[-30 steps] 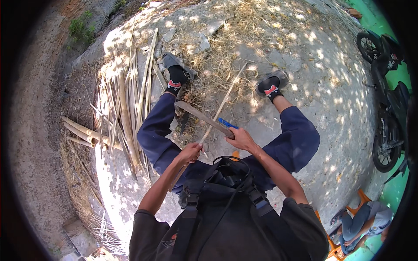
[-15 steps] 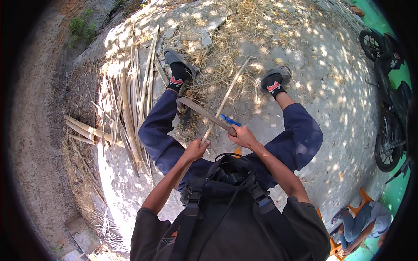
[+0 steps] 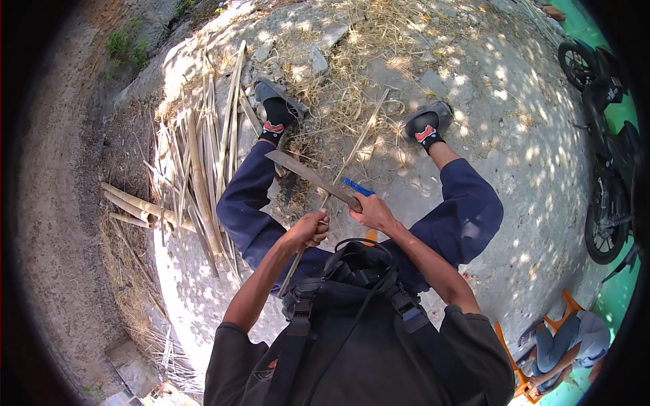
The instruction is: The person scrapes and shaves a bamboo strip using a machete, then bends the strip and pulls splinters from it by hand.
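While the strip of bamboo (image 3: 363, 137) lies slantwise from the litter of shavings (image 3: 352, 61) back toward the person's lap, the left hand (image 3: 308, 230) grips it, fingers clenched around it in a fist, and a tail of it comes out below, over the left thigh. The right hand (image 3: 372, 212) grasps the near end of the long knife (image 3: 308, 174), fingers closed on it, and the blade crosses the strip just ahead of the left fist.

Against half a second ago, the left hand has rolled over, so its curled fingers now show, and the strip looks thinner between fist and blade. The knife's tip points a little further out to the left, over the left shin; the two shoes (image 3: 428, 122) have stayed where they were.

Beside the right hand is a small blue thing (image 3: 357, 187); I cannot tell whether they touch. To the left, a heap of split bamboo (image 3: 217, 142) lies along the ground.

As for markings, the dark socks (image 3: 273, 127) carry a red and white pattern, and the shirt (image 3: 393, 358) has a small reddish print on its left front, too small for me to read.
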Tool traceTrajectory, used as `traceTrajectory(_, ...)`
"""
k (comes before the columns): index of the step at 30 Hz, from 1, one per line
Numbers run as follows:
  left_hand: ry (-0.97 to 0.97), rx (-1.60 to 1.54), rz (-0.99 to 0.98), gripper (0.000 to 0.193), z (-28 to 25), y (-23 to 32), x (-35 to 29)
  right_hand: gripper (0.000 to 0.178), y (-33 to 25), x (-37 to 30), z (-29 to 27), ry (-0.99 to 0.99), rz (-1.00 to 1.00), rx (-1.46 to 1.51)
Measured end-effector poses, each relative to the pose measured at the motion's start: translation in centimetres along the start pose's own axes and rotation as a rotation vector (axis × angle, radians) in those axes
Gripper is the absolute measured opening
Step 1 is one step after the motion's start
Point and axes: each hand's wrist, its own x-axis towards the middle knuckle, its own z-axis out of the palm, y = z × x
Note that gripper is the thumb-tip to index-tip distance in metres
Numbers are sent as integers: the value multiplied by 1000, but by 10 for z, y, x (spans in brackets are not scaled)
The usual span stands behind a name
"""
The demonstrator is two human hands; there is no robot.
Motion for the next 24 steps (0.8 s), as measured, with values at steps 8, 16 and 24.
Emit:
traceTrajectory(8,-124,-235,-37,35,5,6,-11,34,-9,8,10,78,-70,-76)
traceTrajectory(16,-124,-248,-1,38,15,4,-8,24,41,37,3,270,90,-87)
traceTrajectory(24,-138,-207,13,36,17,11,-25,24,16,38,-12,174,21,-87)
